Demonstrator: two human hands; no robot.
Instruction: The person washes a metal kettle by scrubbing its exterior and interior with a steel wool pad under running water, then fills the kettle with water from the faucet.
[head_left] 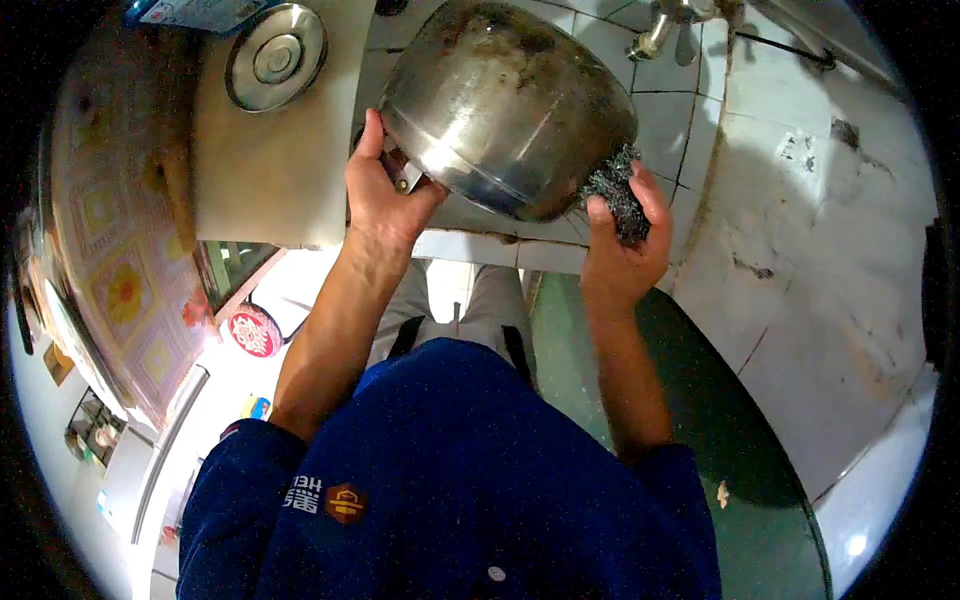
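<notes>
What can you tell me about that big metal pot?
The pot looks like shiny silvery metal, with a rounded body, a faint line around its side and dark brownish stains, heaviest toward the top of the picture. It is tilted above white tiles; its inside doesn't show. The left hand grips it at the left, where part of a handle with a metal bracket shows. At its lower right, the right hand holds a scourer against it.

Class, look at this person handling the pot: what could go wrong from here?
The pot could twist or slip, since the left hand holds it at one side. The wire scourer against its metal might scratch it, or prick the bare right hand.
</notes>
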